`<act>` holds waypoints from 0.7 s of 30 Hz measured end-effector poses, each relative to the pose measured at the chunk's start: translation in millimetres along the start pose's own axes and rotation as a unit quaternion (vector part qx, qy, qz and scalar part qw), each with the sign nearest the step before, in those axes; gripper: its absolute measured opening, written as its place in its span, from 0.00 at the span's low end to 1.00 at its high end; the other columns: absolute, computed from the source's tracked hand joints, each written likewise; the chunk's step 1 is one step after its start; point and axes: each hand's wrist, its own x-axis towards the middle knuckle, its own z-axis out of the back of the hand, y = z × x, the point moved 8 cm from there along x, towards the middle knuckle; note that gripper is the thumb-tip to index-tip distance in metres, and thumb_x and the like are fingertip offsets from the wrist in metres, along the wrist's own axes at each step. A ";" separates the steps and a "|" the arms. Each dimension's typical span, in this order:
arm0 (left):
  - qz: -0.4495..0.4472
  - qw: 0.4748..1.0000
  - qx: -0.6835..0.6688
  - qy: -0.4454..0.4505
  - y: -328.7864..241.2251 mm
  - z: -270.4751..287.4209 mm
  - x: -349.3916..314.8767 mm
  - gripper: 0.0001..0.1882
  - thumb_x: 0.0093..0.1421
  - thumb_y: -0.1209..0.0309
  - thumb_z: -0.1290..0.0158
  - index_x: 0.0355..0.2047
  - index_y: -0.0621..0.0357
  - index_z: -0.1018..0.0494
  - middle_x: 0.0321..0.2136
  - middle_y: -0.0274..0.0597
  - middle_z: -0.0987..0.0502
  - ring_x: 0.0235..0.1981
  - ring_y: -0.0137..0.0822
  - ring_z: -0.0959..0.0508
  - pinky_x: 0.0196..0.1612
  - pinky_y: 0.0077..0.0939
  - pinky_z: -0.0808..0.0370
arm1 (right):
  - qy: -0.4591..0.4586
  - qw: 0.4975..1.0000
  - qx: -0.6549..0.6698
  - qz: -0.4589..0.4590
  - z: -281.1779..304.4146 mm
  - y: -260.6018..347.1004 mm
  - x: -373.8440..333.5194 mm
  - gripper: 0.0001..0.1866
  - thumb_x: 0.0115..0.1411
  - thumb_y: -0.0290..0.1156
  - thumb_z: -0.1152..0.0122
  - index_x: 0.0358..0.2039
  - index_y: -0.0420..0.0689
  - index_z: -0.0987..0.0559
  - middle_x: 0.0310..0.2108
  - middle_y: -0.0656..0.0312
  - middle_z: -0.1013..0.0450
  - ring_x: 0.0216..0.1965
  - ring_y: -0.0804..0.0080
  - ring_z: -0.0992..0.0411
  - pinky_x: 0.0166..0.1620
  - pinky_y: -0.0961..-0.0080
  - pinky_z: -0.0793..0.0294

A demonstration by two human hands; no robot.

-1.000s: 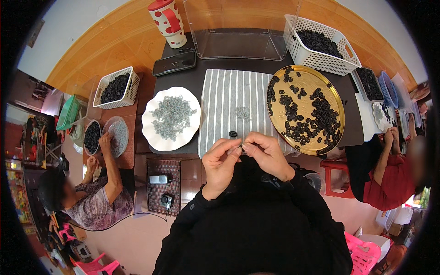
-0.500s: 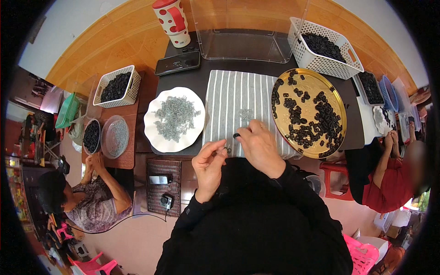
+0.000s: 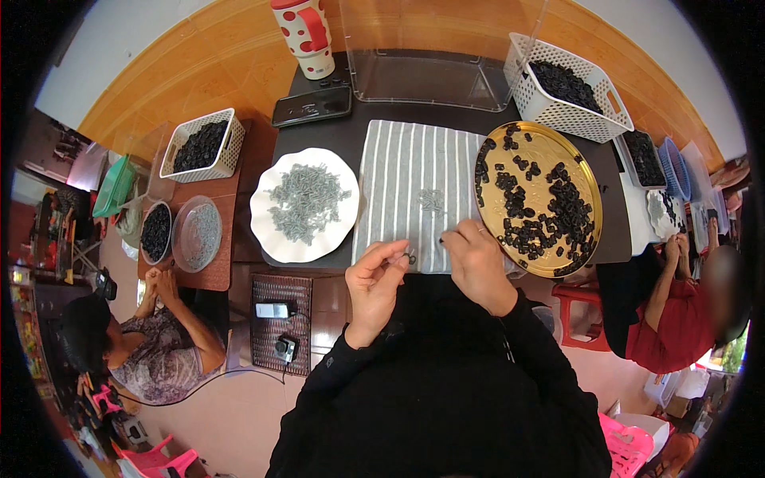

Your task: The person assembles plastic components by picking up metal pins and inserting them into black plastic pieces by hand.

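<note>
My left hand (image 3: 374, 280) is closed in a pinch at the near edge of the striped grey cloth (image 3: 390, 159). Between its fingertips is a small grey, thin looped piece (image 3: 409, 256). A short gap away, my right hand (image 3: 480, 268) pinches a small black part (image 3: 443, 238), mostly hidden by the fingers. A little heap of grey pieces (image 3: 431, 200) lies on the cloth beyond both hands. To the left, a white wavy-edged plate (image 3: 263, 225) bears many such pieces. On the right stands a round gold tray (image 3: 588, 171) with scattered black parts (image 3: 571, 201).
Behind the cloth are a clear plastic box (image 3: 430, 76), a dark phone-like slab (image 3: 312, 107) and a spotted tumbler (image 3: 307, 40). A white basket (image 3: 582, 119) of black parts stands back right. People work at both sides, one by a brown table (image 3: 221, 219).
My right hand has moved right and slightly toward me, away from the left hand, with the black part. My left hand has shifted a little to the right.
</note>
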 end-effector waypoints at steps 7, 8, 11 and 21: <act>0.028 0.998 -0.001 0.047 2.7 -27.9 -0.1 0.16 0.57 0.86 0.48 0.46 0.65 0.24 0.30 0.33 0.29 0.28 0.20 0.31 0.28 0.12 0.34 | -0.034 0.630 0.681 -0.373 -42.7 -43.4 -33.1 0.04 0.60 0.23 0.42 0.35 0.39 0.21 0.25 0.67 0.26 0.25 0.85 0.32 0.29 0.87 0.33; 0.043 0.997 -0.004 0.057 5.0 -31.5 -0.2 0.17 0.57 0.87 0.49 0.46 0.65 0.25 0.31 0.32 0.30 0.29 0.19 0.32 0.30 0.11 0.34 | -0.037 0.629 0.681 -0.373 -42.1 -42.0 -33.3 0.04 0.60 0.23 0.42 0.35 0.39 0.21 0.25 0.67 0.26 0.25 0.85 0.32 0.29 0.87 0.33; 0.047 0.997 -0.003 0.057 7.2 -36.6 0.5 0.17 0.57 0.87 0.49 0.47 0.64 0.25 0.31 0.32 0.30 0.29 0.19 0.32 0.29 0.11 0.34 | -0.053 0.618 0.699 -0.356 -38.0 -36.7 -32.9 0.04 0.60 0.23 0.42 0.35 0.39 0.21 0.26 0.67 0.26 0.26 0.85 0.31 0.29 0.87 0.32; 0.035 0.998 -0.007 0.058 8.2 -39.4 -0.7 0.17 0.58 0.85 0.48 0.47 0.63 0.24 0.31 0.31 0.30 0.28 0.19 0.31 0.28 0.11 0.33 | -0.077 0.713 0.627 -0.306 -27.2 -34.8 -32.4 0.03 0.60 0.22 0.42 0.35 0.37 0.22 0.25 0.70 0.29 0.27 0.88 0.34 0.30 0.88 0.34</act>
